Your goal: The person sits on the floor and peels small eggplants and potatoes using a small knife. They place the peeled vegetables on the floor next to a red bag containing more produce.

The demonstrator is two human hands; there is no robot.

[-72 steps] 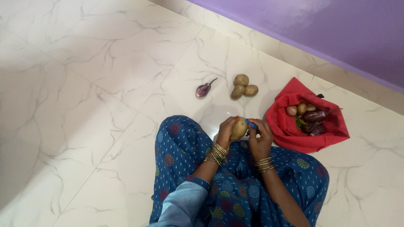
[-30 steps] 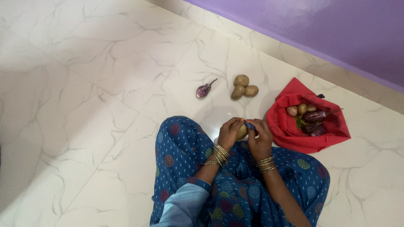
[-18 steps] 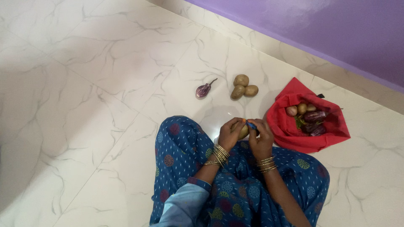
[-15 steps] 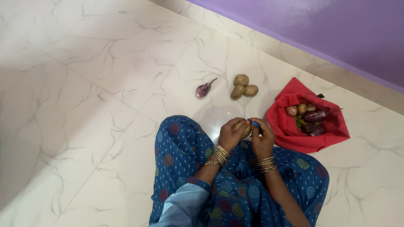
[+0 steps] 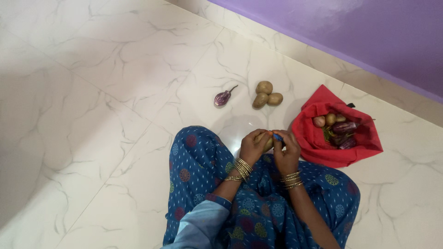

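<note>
A: Position of the hands?

B: Both raised over the lap, above blue patterned fabric. Left hand wrapped around a potato, fingers curled over its top. Right hand closed on a small blue-handled tool, pressed against the right side of the same potato. Blade too small to make out.

A: Location of the potato?

B: Between the two hands, clear of the floor, mostly covered by the fingers.

A: Wrists?

B: Gold bangles stacked on the left, a second set on the right.

A: Surroundings?

B: Three loose potatoes clustered and touching on the white marble floor, ahead of the hands. One small purple eggplant just to their left, apart from them. Red cloth bag lying open near the right hand, holding more potatoes and several purple eggplants. Purple wall along the far edge of the floor.
</note>
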